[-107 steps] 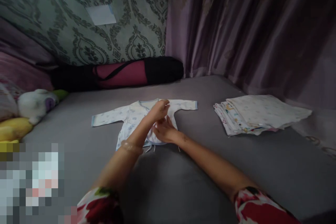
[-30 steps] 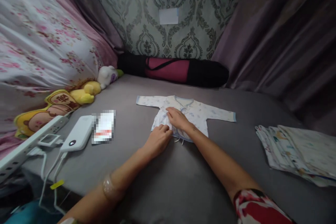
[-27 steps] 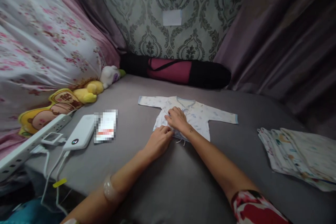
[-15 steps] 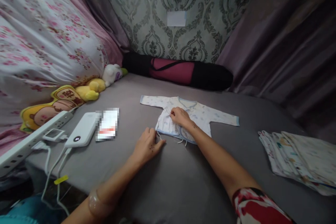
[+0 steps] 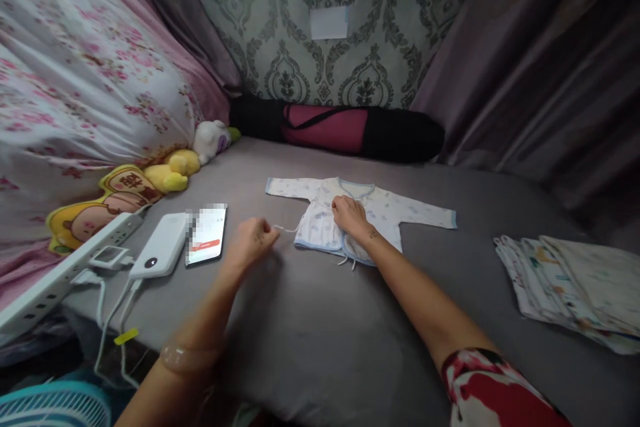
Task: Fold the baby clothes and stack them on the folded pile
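A small white baby shirt (image 5: 320,217) with pale prints and blue trim lies spread flat, its sleeves stretched out to both sides. My left hand (image 5: 253,240) is off the shirt to its left, with the fingers closed on a white tie string (image 5: 286,229) that runs taut from the shirt's left side. On the shirt's chest rests my right hand (image 5: 350,215), fingers curled in; its fingertips are hidden, so what they grip cannot be made out. Two more short ties (image 5: 347,261) hang below the lower hem.
Folded cloths (image 5: 575,287) are stacked at the right. Leftward lie a phone (image 5: 209,233), a white power bank (image 5: 161,245), a power strip (image 5: 75,273) with cables, and plush toys (image 5: 173,170). A long black and maroon bag (image 5: 325,130) lies along the wall.
My left hand has moved left and slightly up from the shirt's lower corner, drawing the tie string out sideways. My right hand has shifted slightly right over the chest.
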`<state>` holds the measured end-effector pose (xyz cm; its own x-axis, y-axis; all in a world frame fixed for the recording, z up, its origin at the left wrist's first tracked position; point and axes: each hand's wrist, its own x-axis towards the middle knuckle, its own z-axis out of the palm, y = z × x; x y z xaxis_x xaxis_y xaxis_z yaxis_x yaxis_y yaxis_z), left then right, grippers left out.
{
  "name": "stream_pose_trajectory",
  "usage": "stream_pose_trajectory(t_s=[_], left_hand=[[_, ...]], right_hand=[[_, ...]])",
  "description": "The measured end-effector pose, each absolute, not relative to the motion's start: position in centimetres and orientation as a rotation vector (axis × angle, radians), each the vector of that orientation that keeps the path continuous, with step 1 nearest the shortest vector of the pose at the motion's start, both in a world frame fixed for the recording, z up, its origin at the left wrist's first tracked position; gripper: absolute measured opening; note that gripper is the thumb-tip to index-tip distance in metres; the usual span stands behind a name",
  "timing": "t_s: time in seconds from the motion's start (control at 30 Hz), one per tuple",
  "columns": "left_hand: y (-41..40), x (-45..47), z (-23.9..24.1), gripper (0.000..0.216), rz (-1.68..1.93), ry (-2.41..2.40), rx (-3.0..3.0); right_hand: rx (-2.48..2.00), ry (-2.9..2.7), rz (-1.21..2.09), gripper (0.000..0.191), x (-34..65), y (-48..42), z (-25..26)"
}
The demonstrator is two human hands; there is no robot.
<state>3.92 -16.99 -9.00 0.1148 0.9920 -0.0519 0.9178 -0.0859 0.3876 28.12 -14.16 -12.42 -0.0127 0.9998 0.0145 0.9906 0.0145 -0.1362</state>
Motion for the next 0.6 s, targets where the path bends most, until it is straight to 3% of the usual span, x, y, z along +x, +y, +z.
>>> stream_pose_trajectory(t_s=[0.2, 0.3, 0.4, 0.5, 0.6], left_hand=[[-12.8, 8.7, -4.7, 0.011, 0.794, 1.819, 2.266], [-11.4, 12.6, -4.5, 0.010, 1.027, 1.382, 2.352], [-10.5, 14.4, -6.0, 0.024, 1.123, 0.864, 2.326], [-10.5, 13.3, -8.2, 0.026, 1.019, 1.043, 2.338], [-11.6, 10.7, -10.3, 0.014, 0.580, 1.507, 2.328]], right_hand=[[-2.097, -2.144, -0.091, 0.027, 27.2, -15.9, -11.9], [-2.072, -2.153, -0.166, 0.027, 26.5, -17.4, -11.5], [-2.000, -2.237, -0.098, 0.027, 25.8, -18.7, -11.4], [-1.847, -2.322, 0.009, 0.028, 25.1, -19.1, -11.9], [-1.691, -2.339, 0.120, 0.036, 24.4, -18.9, -13.0]])
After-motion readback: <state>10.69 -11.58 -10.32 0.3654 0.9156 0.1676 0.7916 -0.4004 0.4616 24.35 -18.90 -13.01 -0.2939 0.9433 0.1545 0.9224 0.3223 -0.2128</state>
